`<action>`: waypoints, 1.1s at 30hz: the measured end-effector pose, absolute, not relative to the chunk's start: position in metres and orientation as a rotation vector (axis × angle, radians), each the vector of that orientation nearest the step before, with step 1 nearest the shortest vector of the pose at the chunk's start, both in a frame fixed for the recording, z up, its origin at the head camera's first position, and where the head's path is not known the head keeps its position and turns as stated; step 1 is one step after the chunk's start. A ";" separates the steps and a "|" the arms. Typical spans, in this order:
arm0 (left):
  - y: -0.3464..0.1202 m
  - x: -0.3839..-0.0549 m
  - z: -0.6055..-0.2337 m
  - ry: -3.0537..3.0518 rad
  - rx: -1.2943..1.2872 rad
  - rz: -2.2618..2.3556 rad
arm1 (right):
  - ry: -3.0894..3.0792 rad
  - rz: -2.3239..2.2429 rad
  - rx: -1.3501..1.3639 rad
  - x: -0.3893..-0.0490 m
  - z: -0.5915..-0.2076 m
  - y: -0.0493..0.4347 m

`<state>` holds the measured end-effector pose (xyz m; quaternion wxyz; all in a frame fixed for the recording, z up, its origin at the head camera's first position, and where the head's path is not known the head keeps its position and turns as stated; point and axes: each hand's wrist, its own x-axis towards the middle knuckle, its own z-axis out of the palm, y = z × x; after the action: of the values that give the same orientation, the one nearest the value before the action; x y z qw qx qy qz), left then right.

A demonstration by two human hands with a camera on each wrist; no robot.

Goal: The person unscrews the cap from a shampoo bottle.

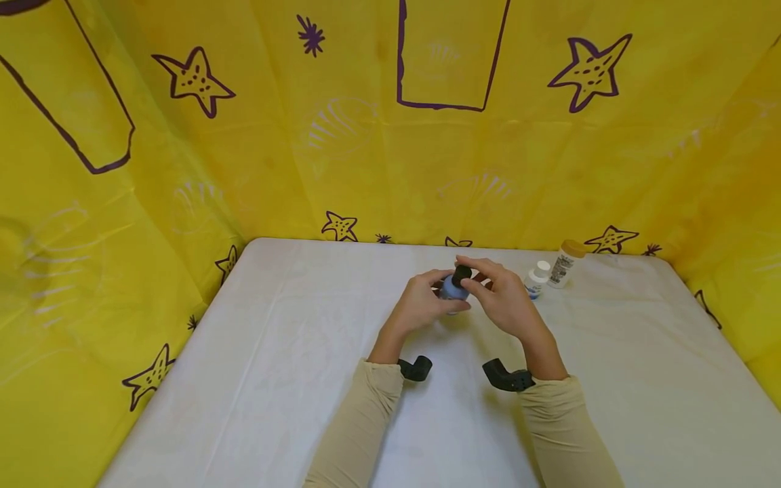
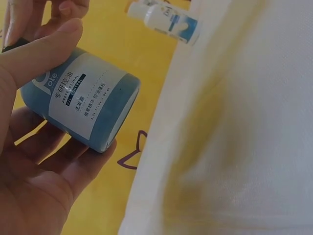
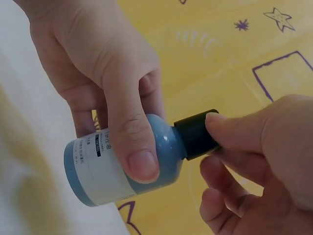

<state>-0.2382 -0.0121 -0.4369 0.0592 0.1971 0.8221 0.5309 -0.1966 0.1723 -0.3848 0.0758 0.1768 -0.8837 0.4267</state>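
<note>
The left hand (image 1: 424, 301) holds the blue bottle (image 2: 93, 100), perhaps light but slippery, by its body, the right hand (image 1: 505, 296) pinching the cap (image 3: 193, 132).

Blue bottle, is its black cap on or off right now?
On: the black cap sits on the blue bottle, pinched by the right hand. Whether it's loosened, I can't tell.

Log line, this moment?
left grip: holds blue cylindrical white-labelled bottle; right grip: pinches its black cylindrical cap; cap: on bottle
</note>
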 end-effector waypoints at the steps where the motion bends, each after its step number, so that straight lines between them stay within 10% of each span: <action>1: -0.012 -0.239 -0.437 2.493 0.606 1.611 | -2.648 1.289 0.526 -0.197 -0.385 0.172; 13: -0.007 -0.237 -0.438 2.471 0.665 1.637 | -2.582 1.320 0.207 -0.201 -0.395 0.161; 33: -0.012 -0.237 -0.436 2.512 0.647 1.593 | -2.656 1.282 0.430 -0.195 -0.384 0.165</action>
<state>-0.2365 -0.0117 -0.4356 0.0490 0.2123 0.8242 0.5227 -0.1953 0.1650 -0.3845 0.0807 0.1440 -0.8882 0.4287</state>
